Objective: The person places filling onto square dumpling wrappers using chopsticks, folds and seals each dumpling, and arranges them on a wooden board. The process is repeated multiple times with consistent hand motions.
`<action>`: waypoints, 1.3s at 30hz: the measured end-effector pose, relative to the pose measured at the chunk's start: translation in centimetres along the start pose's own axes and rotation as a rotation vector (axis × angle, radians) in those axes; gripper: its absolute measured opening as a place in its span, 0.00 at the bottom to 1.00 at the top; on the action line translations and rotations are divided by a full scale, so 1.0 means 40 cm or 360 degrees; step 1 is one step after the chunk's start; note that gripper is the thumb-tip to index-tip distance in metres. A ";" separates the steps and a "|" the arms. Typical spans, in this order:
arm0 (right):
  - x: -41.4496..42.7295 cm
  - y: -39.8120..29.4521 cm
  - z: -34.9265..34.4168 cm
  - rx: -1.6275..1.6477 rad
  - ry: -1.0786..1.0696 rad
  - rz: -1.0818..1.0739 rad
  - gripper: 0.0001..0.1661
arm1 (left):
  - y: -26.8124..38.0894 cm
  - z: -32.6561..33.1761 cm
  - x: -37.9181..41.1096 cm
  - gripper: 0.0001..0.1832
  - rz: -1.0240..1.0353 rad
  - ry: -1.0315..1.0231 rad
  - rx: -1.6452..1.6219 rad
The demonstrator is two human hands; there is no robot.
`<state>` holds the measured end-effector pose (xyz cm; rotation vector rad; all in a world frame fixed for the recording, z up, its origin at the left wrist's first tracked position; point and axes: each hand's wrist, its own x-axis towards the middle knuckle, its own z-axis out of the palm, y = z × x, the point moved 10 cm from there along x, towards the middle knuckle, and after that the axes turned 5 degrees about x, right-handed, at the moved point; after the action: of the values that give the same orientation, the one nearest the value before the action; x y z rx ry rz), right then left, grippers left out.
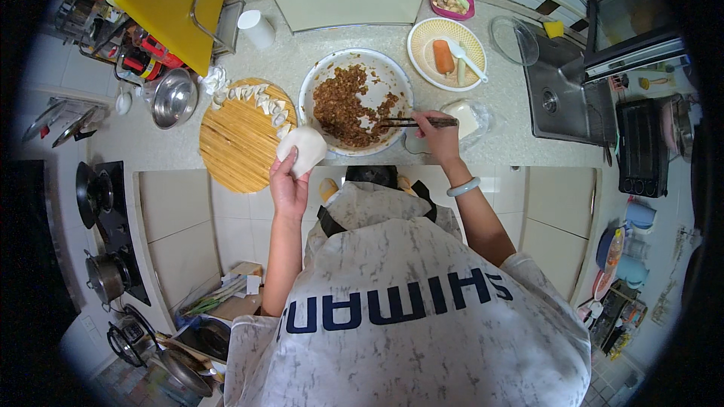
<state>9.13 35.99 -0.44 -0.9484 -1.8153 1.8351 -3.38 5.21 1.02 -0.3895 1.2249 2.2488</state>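
Note:
My left hand (290,192) holds a round white dough wrapper (302,150), thumb on top, between the bamboo board and the bowl. In my right hand (438,135) is a pair of dark chopsticks (412,122), their tips in the brown minced filling (345,102) of a large white bowl (307,90). Folded dumplings (263,100) form a curved row along the upper right of the round bamboo board (237,141). Right of the bowl, partly behind my right hand, a stack of white wrappers (465,118) lies in clear plastic.
A yellow woven plate (418,48) holds a carrot piece and a white spoon. Beyond it stands a pink container (471,5) of garlic. A steel bowl (174,99) and a white cup (257,29) stand at the left. The sink (571,90) is at the right.

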 end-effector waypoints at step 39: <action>-0.001 0.150 0.018 0.0908 0.0268 0.0436 0.20 | -0.028 0.023 0.059 0.20 -0.0075 -0.0105 -0.0024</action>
<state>9.76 34.91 -6.36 -1.1117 -1.0054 2.1830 -4.61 7.23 -0.38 -0.3437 1.1542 2.2140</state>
